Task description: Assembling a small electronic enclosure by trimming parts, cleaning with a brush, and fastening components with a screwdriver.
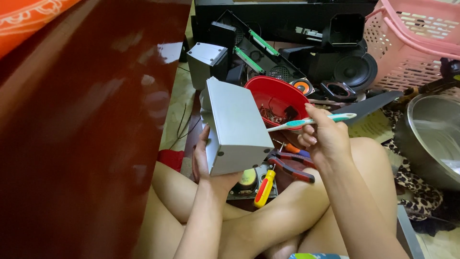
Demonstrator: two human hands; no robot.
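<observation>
Bristles of the white-and-teal plastic toothbrush (311, 122) point left toward the grey rectangular metal speaker casing (235, 127), just short of its right face. The right hand (326, 139) pinches the handle; the left hand (211, 168) clasps the casing from below, its long axis tilted upright above the floor.

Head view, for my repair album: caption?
Left hand holds grey speaker box; right hand holds toothbrush.

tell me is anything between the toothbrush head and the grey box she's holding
Nothing visible. The left hand holds the grey box upright from below. The right hand holds the toothbrush with its head beside the box's right face, the small gap open. The red bowl lies behind.
</observation>
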